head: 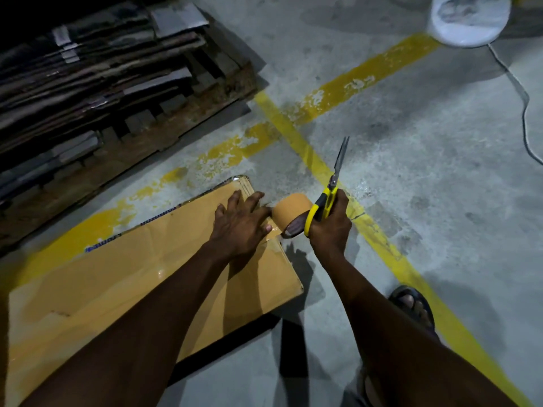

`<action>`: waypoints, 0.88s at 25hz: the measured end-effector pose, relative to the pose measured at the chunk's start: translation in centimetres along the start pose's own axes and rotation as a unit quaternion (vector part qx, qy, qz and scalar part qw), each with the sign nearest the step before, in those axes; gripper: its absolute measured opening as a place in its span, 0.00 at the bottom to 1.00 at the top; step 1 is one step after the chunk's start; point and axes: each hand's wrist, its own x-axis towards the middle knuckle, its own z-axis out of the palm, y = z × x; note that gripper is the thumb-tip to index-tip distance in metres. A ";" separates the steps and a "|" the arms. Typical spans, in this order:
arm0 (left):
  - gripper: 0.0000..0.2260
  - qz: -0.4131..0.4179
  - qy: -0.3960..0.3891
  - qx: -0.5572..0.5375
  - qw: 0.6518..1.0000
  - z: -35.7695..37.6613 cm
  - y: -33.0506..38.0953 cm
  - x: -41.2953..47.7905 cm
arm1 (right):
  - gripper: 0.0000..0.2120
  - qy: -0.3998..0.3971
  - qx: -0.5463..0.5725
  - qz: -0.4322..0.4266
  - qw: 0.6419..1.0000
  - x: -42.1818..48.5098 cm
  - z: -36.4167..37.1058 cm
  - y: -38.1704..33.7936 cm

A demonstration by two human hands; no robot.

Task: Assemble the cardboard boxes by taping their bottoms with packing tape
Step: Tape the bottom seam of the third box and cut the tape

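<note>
View looking down at a person's two bare arms over a grey concrete floor (411, 142).

One brown cardboard box (117, 274) lies near and to the left. Its closed flaps face up, so nothing inside it shows. The left hand (239, 223) presses flat on the box's right end, fingers straight and spread, gripping nothing.

Just right of that end is one tan roll of packing tape (289, 208), on its edge. A short glossy strip runs from it onto the box beside the left fingers.

The right hand (330, 227) is curled tightly round one pair of yellow-handled steel scissors (330, 192), with the blades slightly parted and pointing away. It seems to hold the roll too, though the handles hide that contact.

On the far left, one wooden pallet (188, 121) carries a stack of flattened cardboard sheets (88, 74), too dim to count.

Worn yellow painted lines (367, 71) cross the floor. At the far right are one blurred white round object (467, 22) and one white cable (523, 107). On the near right is one foot in a dark sandal (411, 304).
</note>
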 end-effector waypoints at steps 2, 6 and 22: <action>0.20 0.002 0.000 -0.009 1.000 -0.2 0.4 -0.1 | 0.22 0.044 -0.042 -0.025 0.998 0.8 -0.8 0.6; 0.22 -0.002 0.013 0.077 0.997 -2.1 0.9 1.5 | 0.23 0.055 -0.052 -0.056 0.996 1.8 -1.8 1.6; 0.16 -0.022 -0.177 -0.487 0.855 -3.8 1.8 6.0 | 0.36 -0.116 -0.004 0.049 0.992 0.5 -3.7 3.3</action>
